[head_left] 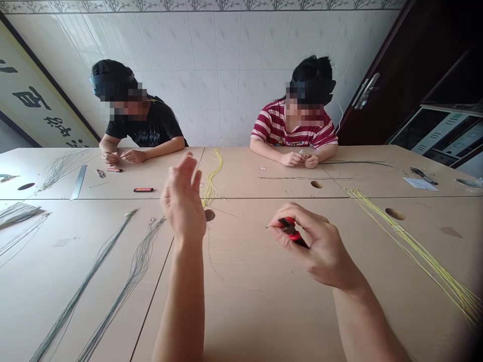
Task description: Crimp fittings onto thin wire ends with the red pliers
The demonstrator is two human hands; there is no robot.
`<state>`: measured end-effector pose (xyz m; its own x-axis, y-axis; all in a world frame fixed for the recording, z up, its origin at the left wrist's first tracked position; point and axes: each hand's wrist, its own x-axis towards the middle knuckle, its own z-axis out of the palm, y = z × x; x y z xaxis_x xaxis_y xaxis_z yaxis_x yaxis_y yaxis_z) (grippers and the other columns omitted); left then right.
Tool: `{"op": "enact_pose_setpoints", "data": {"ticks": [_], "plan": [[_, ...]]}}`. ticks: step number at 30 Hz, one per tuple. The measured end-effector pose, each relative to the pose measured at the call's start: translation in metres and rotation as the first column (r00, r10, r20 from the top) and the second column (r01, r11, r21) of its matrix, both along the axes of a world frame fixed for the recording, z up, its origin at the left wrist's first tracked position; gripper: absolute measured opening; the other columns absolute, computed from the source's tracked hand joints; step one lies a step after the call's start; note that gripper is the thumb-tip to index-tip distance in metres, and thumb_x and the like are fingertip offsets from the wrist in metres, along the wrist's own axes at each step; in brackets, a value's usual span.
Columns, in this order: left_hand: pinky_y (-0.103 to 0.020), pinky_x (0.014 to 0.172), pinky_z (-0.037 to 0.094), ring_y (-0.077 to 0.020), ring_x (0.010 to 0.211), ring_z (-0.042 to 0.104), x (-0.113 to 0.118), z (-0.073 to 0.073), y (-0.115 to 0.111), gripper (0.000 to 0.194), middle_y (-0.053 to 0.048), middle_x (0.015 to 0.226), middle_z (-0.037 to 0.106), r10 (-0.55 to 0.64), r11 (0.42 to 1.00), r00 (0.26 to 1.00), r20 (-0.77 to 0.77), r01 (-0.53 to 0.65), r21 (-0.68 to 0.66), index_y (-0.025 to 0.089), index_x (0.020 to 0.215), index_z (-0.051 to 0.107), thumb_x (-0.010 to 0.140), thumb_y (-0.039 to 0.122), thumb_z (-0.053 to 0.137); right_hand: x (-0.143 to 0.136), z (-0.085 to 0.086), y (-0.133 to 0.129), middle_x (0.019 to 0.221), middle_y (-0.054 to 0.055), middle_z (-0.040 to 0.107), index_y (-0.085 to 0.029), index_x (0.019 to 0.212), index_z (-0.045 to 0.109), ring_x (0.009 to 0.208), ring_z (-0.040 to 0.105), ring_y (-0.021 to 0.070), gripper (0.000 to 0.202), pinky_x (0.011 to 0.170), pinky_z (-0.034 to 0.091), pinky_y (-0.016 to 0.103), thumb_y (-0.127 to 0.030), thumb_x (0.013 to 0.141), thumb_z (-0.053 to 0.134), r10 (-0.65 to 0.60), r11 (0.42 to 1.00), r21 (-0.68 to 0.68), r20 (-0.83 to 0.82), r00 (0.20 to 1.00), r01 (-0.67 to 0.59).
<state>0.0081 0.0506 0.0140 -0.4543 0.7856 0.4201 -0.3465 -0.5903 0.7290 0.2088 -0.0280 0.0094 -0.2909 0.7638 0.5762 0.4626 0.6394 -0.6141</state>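
Note:
My right hand (pixel 317 246) is closed around a small red and black hand tool (pixel 292 232), held above the middle of the table. A tiny thin tip pokes out past the thumb and index finger; what it belongs to is too small to tell. My left hand (pixel 184 201) is raised to the left of it, slightly blurred, fingers apart and pointing away from me, with nothing visible in it. Just beyond the left hand lies a bundle of yellow wires (pixel 214 173). A single thin wire (pixel 210 256) lies on the table between my forearms.
Grey-green wire bundles (pixel 90 281) (pixel 132 274) lie on the left, yellow wires (pixel 411 241) on the right. Two people sit across the table (pixel 241 301), their hands on it. A steel ruler (pixel 79 182), a red marker (pixel 143 190) and round table holes (pixel 395 214) are also in view.

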Motion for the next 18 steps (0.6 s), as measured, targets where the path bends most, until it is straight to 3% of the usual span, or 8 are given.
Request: {"op": "enact_pose_setpoints", "data": {"ticks": [1,3,5,7,10,13,16,18], "plan": [[-0.037,0.102,0.046,-0.0224,0.123,0.058,0.005,-0.005,0.003,0.034,-0.008,0.127,0.067,-0.026,0.999,0.996,-0.08,0.023,-0.044,0.022,0.097,0.073,0.093,0.047,0.051,0.001,0.001,-0.001,0.076,-0.001,0.056,-0.022,0.082,0.052,0.069,0.054,0.0127,0.015,0.058,0.04,0.024,-0.007,0.084,0.054,-0.004,1.0,0.005,-0.003,1.0,0.004],[-0.036,0.095,0.05,-0.0221,0.112,0.064,0.015,-0.015,0.008,0.036,-0.011,0.119,0.071,-0.187,0.977,0.947,-0.262,0.151,-0.153,0.02,0.095,0.074,0.092,0.048,0.053,0.004,0.003,-0.002,0.076,-0.001,0.057,-0.023,0.083,0.053,0.066,0.054,0.0125,0.014,0.055,0.039,0.024,-0.009,0.085,0.054,-0.024,0.999,0.031,-0.007,1.0,0.024],[-0.034,0.091,0.052,-0.0213,0.103,0.067,0.024,-0.023,0.008,0.037,-0.012,0.112,0.073,-0.413,0.906,0.801,-0.433,0.314,-0.284,0.017,0.095,0.075,0.091,0.047,0.054,0.007,0.005,-0.002,0.076,-0.001,0.058,-0.023,0.084,0.054,0.064,0.053,0.012,0.011,0.055,0.039,0.024,-0.013,0.086,0.055,-0.066,0.996,0.063,-0.009,0.998,0.066],[-0.033,0.09,0.051,-0.0202,0.096,0.068,0.031,-0.028,0.003,0.04,-0.011,0.106,0.075,-0.6,0.8,0.613,-0.513,0.454,-0.393,0.016,0.096,0.075,0.093,0.048,0.052,0.01,0.006,-0.001,0.075,-0.002,0.057,-0.023,0.083,0.054,0.063,0.052,0.0114,0.009,0.056,0.039,0.024,-0.016,0.088,0.057,-0.119,0.989,0.083,-0.029,0.992,0.121],[-0.033,0.088,0.05,-0.0196,0.092,0.068,0.039,-0.027,-0.009,0.046,-0.011,0.098,0.076,-0.767,0.631,0.423,-0.483,0.634,-0.447,0.014,0.093,0.074,0.096,0.049,0.044,0.014,0.007,0.002,0.071,-0.003,0.054,-0.023,0.08,0.054,0.061,0.05,0.0109,0.01,0.057,0.039,0.024,-0.021,0.089,0.058,-0.191,0.978,0.066,-0.1,0.976,0.198],[-0.032,0.086,0.05,-0.019,0.089,0.068,0.043,-0.02,-0.021,0.052,-0.013,0.094,0.075,-0.849,0.497,0.3,-0.434,0.731,-0.467,0.012,0.086,0.073,0.099,0.047,0.037,0.018,0.005,0.006,0.069,-0.003,0.053,-0.023,0.077,0.056,0.061,0.048,0.0116,0.013,0.06,0.042,0.026,-0.026,0.089,0.06,-0.301,0.945,0.071,-0.193,0.934,0.319],[-0.028,0.069,0.048,-0.0141,0.068,0.062,0.045,-0.015,-0.029,0.054,-0.012,0.079,0.074,-0.893,0.399,0.196,-0.404,0.759,-0.514,0.011,0.077,0.069,0.1,0.046,0.035,0.022,0.002,0.012,0.069,-0.002,0.054,-0.023,0.077,0.058,0.063,0.048,0.0129,0.014,0.063,0.044,0.027,-0.03,0.088,0.062,-0.402,0.89,0.095,-0.297,0.866,0.446],[-0.024,0.054,0.04,-0.0102,0.052,0.05,0.044,-0.013,-0.033,0.052,-0.01,0.066,0.07,-0.921,0.318,0.122,-0.369,0.783,-0.535,0.011,0.075,0.066,0.1,0.045,0.036,0.024,-0.001,0.015,0.07,-0.001,0.055,-0.023,0.077,0.06,0.066,0.05,0.0141,0.013,0.065,0.045,0.028,-0.031,0.087,0.062,-0.437,0.865,0.09,-0.345,0.83,0.493]]}}
